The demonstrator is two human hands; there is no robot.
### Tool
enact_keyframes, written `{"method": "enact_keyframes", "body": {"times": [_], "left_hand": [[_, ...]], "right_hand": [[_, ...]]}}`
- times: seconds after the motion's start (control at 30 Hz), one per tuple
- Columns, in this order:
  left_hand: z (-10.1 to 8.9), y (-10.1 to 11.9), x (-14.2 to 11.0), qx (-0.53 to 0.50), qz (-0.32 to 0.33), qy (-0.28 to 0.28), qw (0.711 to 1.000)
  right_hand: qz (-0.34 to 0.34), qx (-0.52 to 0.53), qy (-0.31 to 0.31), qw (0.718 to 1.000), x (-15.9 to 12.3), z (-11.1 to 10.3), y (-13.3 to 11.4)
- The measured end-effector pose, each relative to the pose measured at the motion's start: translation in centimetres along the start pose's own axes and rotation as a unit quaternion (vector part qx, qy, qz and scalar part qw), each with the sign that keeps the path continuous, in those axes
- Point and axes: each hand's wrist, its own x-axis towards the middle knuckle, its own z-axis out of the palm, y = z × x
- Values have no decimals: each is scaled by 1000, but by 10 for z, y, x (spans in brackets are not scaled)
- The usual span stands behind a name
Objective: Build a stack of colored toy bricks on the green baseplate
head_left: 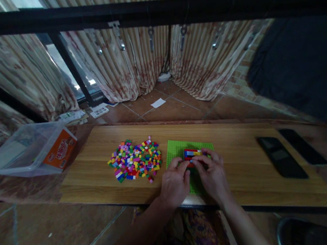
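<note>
A green studded baseplate (173, 147) lies on the wooden board, with a small build of red, blue and yellow toy bricks (191, 153) on it. My left hand (175, 180) is at the build's near left side, thumb and fingers closed together at its front edge. From the right, my right hand (213, 174) bends over the build with its fingers closed at the same front edge. Small blue and red pieces show between the fingertips, too small to tell which hand grips which. Both hands partly cover the baseplate.
A spread pile of loose coloured bricks (136, 159) lies left of the baseplate. Two dark phones (282, 156) rest at the right of the wooden board (237, 137). A clear plastic box (32, 148) with an orange label stands at the far left. A dark bar (150, 14) crosses above.
</note>
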Motion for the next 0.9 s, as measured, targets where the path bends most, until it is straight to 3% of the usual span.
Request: {"method": "enact_keyframes", "body": {"times": [0.3, 0.9], "left_hand": [[-2, 4, 0, -115, -75, -3, 991], [1, 10, -1, -226, -119, -15, 967]], "right_hand": [[22, 39, 25, 999, -8, 7, -1], [44, 40, 61, 996, -13, 11, -2]]}}
